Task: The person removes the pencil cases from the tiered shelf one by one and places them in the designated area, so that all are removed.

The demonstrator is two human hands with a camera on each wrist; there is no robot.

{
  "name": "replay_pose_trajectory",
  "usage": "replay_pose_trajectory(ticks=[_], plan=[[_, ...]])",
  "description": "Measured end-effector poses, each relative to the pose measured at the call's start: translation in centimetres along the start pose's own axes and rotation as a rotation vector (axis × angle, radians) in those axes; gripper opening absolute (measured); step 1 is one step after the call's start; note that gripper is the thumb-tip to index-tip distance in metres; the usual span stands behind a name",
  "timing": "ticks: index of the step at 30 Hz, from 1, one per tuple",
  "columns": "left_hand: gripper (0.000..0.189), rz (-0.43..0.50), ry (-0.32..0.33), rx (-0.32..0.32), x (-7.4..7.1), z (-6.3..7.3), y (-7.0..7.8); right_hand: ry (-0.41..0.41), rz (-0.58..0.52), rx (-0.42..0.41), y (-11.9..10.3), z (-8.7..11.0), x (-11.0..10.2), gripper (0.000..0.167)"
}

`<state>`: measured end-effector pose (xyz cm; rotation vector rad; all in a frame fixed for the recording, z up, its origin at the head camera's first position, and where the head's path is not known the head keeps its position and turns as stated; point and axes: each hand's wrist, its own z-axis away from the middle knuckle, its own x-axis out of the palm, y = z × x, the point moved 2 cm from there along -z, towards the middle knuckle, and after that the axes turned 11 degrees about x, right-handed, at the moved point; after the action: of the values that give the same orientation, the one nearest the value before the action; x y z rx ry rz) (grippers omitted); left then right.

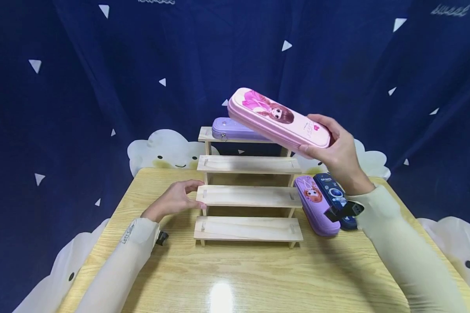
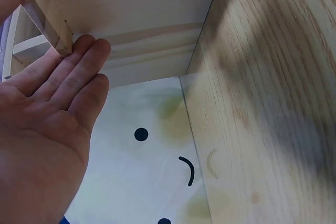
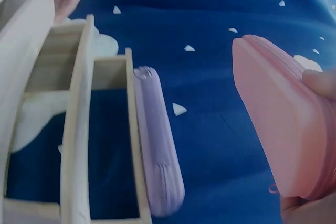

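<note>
My right hand [image 1: 338,150] grips one end of a pink pencil case [image 1: 272,115] printed with a girl figure, and holds it tilted in the air before the top of a four-tier wooden shelf [image 1: 250,195]. In the right wrist view the pink case's plain side shows, with the thumb over its edge. My left hand [image 1: 178,198] holds the left end of the shelf's second step from the bottom, thumb in front and fingers behind; the left wrist view shows the fingers [image 2: 86,61] against the board's end. A lilac pencil case [image 1: 239,129] lies along the top step.
On the table [image 1: 203,274], right of the shelf, a purple pencil case [image 1: 317,206] with a girl print lies beside a dark blue space-print case [image 1: 334,191]. A blue curtain [image 1: 235,52] with white triangles and clouds hangs behind.
</note>
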<state>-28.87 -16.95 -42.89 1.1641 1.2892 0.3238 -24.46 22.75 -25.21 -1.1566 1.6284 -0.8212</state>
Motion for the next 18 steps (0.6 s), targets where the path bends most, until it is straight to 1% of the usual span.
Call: replay_pose_trajectory(ticks=[1, 5, 12, 15, 18], plan=[[0.08, 0.005, 0.0, 0.001, 0.0, 0.0, 0.0, 0.019, -0.009, -0.003, 0.0, 0.0, -0.5, 0.066], [0.079, 0.025, 0.002, 0.006, 0.0, 0.1, -0.1, 0.096, -0.105, -0.028, 0.2, -0.2, -2.3, 0.064], [0.079, 0.021, -0.001, 0.013, 0.0, 0.1, -0.1, 0.185, -0.329, -0.086, 0.9, -0.2, -5.0, 0.062], [0.078, 0.02, -0.001, 0.016, 0.0, 0.1, -0.1, 0.217, -0.39, -0.099, 1.3, -0.2, -6.1, 0.062], [0.078, 0.026, -0.001, 0.017, 0.1, 0.1, 0.0, 0.255, -0.423, -0.096, 1.8, -0.1, -7.2, 0.062]])
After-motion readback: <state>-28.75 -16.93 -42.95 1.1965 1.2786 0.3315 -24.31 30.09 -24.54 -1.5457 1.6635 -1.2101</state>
